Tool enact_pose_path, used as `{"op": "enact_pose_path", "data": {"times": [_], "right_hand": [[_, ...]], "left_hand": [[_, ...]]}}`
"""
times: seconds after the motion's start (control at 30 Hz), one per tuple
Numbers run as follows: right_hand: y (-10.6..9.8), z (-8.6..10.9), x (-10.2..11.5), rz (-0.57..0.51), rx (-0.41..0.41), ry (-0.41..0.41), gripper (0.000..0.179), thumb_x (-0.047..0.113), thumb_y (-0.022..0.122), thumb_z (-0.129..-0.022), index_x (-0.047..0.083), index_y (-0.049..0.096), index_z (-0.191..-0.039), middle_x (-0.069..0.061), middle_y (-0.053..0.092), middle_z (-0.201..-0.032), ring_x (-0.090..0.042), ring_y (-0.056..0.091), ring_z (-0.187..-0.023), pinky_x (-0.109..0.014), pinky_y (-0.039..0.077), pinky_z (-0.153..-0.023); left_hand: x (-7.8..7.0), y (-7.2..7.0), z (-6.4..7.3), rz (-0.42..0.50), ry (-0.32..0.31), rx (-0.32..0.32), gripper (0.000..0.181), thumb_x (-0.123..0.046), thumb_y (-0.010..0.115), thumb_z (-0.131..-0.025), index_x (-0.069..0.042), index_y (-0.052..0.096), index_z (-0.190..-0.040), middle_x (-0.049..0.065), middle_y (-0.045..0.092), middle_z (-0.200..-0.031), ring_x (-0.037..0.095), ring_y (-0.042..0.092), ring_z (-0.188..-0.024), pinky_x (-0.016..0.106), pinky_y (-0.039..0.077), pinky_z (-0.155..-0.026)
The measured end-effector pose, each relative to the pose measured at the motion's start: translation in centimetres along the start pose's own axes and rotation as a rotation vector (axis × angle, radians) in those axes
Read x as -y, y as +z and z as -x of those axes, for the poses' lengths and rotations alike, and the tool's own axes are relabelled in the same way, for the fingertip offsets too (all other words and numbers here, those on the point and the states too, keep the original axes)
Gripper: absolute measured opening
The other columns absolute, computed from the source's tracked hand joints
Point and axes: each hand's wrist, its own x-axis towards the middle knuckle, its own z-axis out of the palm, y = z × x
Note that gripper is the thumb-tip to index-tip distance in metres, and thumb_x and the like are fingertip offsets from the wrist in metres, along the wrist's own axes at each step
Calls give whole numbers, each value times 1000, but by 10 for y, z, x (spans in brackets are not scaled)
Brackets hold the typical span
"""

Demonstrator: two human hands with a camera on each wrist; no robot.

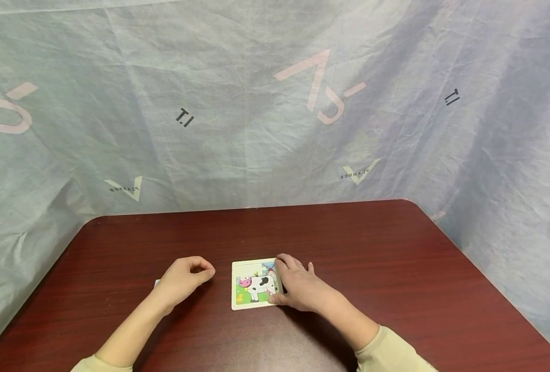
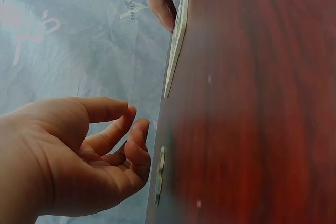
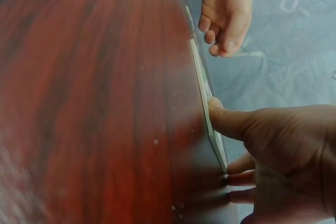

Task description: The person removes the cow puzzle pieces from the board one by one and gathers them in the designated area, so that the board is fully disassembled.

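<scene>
The right hand [image 1: 298, 284] grips the right side of a cow puzzle board [image 1: 256, 285], which lies on the dark red counter [image 1: 349, 237]. To its left, the left hand [image 1: 182, 279] hovers, fingers loosely curled, thumb and forefinger tips together with nothing visible between. By that wrist lies a small bluish piece [image 1: 156, 282] (mostly hidden from up here). Behind everything hangs a pale printed sheet [image 1: 247, 129].

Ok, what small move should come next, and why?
I'd probably bring the left grip down to the small loose puzzle piece and pinch it: that grip looks empty, raised near the piece, while the right grip holds the cow puzzle, whose upper-left part looks unfilled.
</scene>
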Motion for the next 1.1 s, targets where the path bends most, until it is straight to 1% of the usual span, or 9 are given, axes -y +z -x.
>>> {"op": "enact_pose_path", "data": {"times": [0.1,0.23,0.43,0.6,0.87,1.1], "right_hand": [[-1,0,0,-4,12,11,82,41,76,-90,-2,39,-150,-20,32,-157,-40,29,-146,-75,24,-106],[-2,2,0,-5,15,16,83,41,76,-90,-2,38,-151,-21,30,-159,-42,26,-147,-73,24,-107],[-1,1,-1,18,14,19,83,44,75,-90,0,39,-151,-21,29,-159,-43,26,-147,-71,26,-107],[-1,1,0,44,22,29,84,47,72,-91,2,38,-153,-19,29,-160,-42,26,-148,-69,27,-108],[-1,0,1,70,26,44,84,48,72,-91,2,38,-153,-18,30,-160,-40,27,-147,-68,28,-109],[-1,0,2,83,30,55,85,50,72,-91,3,38,-153,-17,30,-160,-39,27,-148,-67,28,-109]], "left_hand": [[-3,5,-2,18,3,8,9,-16,68,-95,-9,72,-100,4,65,-108,24,52,-97,37,42,-76],[-7,13,-7,33,10,7,8,-15,68,-95,-9,72,-98,3,65,-103,22,53,-93,36,42,-75],[-14,23,-12,70,26,7,6,-11,68,-94,-8,71,-97,2,65,-96,20,55,-84,35,45,-72],[-18,31,-14,98,49,16,7,-9,68,-94,-5,71,-98,2,66,-92,18,57,-84,34,46,-71],[-23,42,-18,85,38,18,7,-10,69,-93,-6,72,-98,1,65,-90,19,54,-85,34,43,-71],[-30,50,-21,118,55,31,7,-8,70,-92,-5,72,-97,1,63,-83,18,53,-79,33,42,-68]]}}
